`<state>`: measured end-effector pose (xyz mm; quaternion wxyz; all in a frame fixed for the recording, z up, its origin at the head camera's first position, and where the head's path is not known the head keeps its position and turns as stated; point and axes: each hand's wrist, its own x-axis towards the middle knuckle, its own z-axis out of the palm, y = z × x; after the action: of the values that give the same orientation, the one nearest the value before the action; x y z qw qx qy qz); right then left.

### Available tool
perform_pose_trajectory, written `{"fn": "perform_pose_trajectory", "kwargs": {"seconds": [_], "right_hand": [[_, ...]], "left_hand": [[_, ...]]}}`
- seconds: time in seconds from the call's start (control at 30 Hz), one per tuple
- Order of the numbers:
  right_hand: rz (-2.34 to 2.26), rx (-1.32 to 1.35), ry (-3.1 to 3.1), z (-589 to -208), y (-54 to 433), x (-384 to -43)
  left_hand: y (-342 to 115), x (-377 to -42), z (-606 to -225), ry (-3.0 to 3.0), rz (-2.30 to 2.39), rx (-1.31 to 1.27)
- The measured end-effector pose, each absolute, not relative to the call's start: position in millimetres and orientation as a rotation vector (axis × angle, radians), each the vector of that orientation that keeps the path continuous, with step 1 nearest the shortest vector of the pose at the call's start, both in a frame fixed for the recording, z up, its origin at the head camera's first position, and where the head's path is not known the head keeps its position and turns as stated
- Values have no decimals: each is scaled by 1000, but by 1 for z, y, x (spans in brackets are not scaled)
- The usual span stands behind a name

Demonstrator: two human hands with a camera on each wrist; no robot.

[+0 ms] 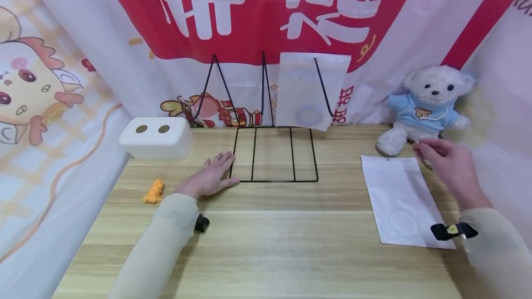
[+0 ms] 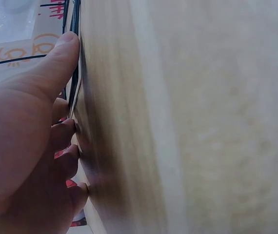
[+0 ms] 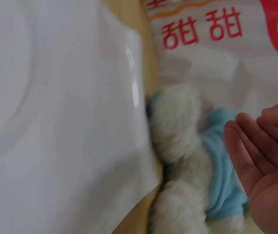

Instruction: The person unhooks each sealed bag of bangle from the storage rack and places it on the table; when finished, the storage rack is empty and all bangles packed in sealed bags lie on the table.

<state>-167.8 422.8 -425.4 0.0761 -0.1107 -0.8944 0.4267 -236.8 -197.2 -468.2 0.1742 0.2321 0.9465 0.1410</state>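
Pale sleeves [image 1: 147, 248] lie nearest us over the table [image 1: 287, 248], where a black wire rack [image 1: 293, 154] stands, we guess stiff and light, best held by its base. Right of it a flat white pouch [image 1: 396, 193] lies, probably limp and slippery; we would pinch its far edge. The left hand [image 1: 209, 176] rests at the rack's left side, fingers outstretched; the right hand [image 1: 453, 170] hovers beside the pouch, fingers loosely bent, seemingly empty.

The right hand [image 1: 453, 170] partly hides the teddy bear [image 1: 430, 105]; the head view crops the red banner [image 1: 259, 26]; the right wrist view blurs the white pouch [image 3: 75, 112].
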Motion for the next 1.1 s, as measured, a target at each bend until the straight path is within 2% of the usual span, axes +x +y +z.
{"fn": "perform_pose_trajectory", "kwargs": {"seconds": [0.3,1.1], "right_hand": [[1399,-144,-2466,-385,379,-192],[1478,-139,-2379,-325,281,-263]], "left_hand": [[-198,-239,-474,2682,381,649],[-198,-238,-473,2682,387,626]]}}
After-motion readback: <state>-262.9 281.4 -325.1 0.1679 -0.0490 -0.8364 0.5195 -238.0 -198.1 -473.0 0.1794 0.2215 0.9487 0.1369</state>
